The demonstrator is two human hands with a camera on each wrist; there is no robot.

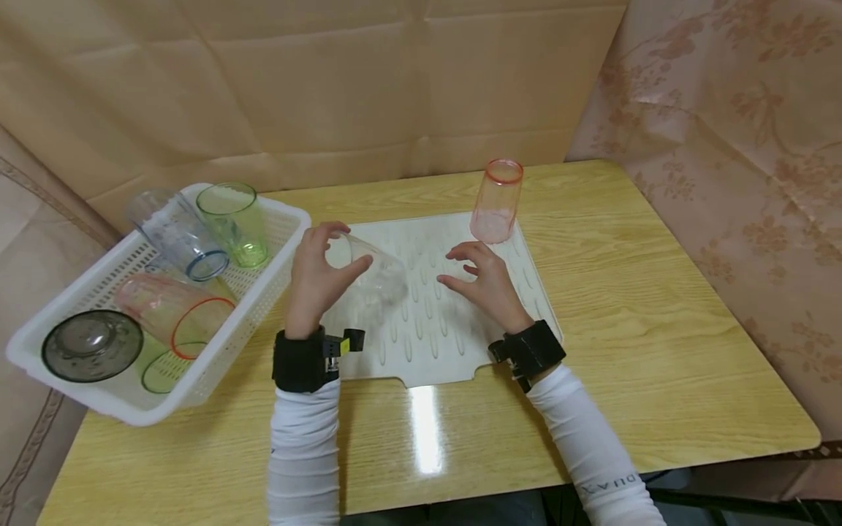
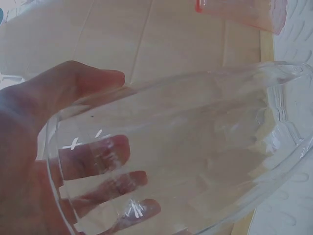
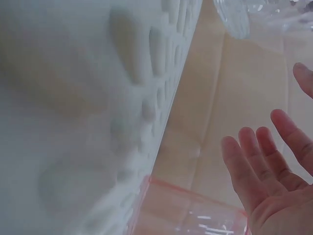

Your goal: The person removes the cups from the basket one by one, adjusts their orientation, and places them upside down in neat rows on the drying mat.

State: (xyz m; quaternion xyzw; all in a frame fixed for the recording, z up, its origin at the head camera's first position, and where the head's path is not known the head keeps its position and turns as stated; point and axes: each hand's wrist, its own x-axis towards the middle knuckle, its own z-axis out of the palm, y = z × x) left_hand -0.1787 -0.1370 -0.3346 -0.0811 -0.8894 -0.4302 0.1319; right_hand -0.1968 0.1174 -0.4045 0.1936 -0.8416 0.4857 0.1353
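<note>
I have the clear tumbler (image 1: 381, 272) tilted over the white tray (image 1: 434, 365), its rim end held in my left grip (image 1: 320, 274); my right grip (image 1: 485, 285) hangs wide. A pink tumbler (image 1: 498, 204) stands at the tray's far right corner; a white basket (image 1: 246, 318) sits left on the tabletop (image 1: 658, 329).

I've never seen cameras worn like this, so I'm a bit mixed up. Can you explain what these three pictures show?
There's no robot: the left hand and the right hand belong to a person. The wide picture comes from a camera worn on the head, looking forward and down. Each close-up comes from a camera on one wrist. The left hand holds a clear cup; the right hand holds nothing. On the table lies a white bumpy board, with a pink cup at its far right corner. To the left stands a white basket with more cups in it.
</note>
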